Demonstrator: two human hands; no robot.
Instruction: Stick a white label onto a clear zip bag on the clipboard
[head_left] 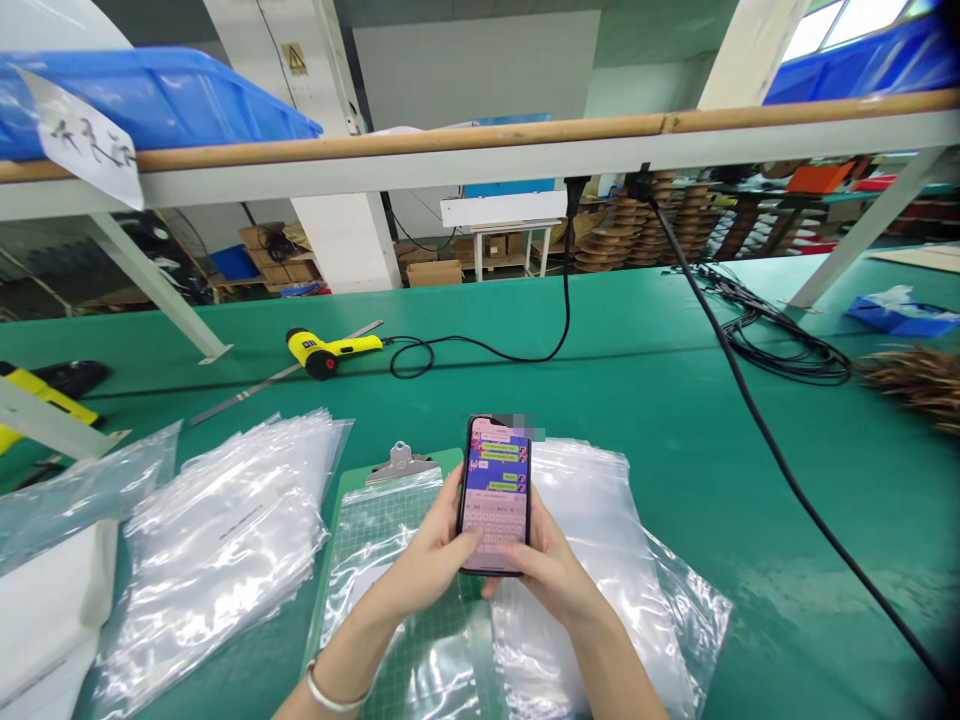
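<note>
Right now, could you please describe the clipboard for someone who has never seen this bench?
On the green workbench, find two piles of clear plastic bags. The green clipboard lies between them, under the held phone, its metal clip at the top.

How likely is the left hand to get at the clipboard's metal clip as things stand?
Likely yes: the left hand would have to let go of the phone, but it sits just below the metal clip, and only a plastic bag lies between them.
</note>
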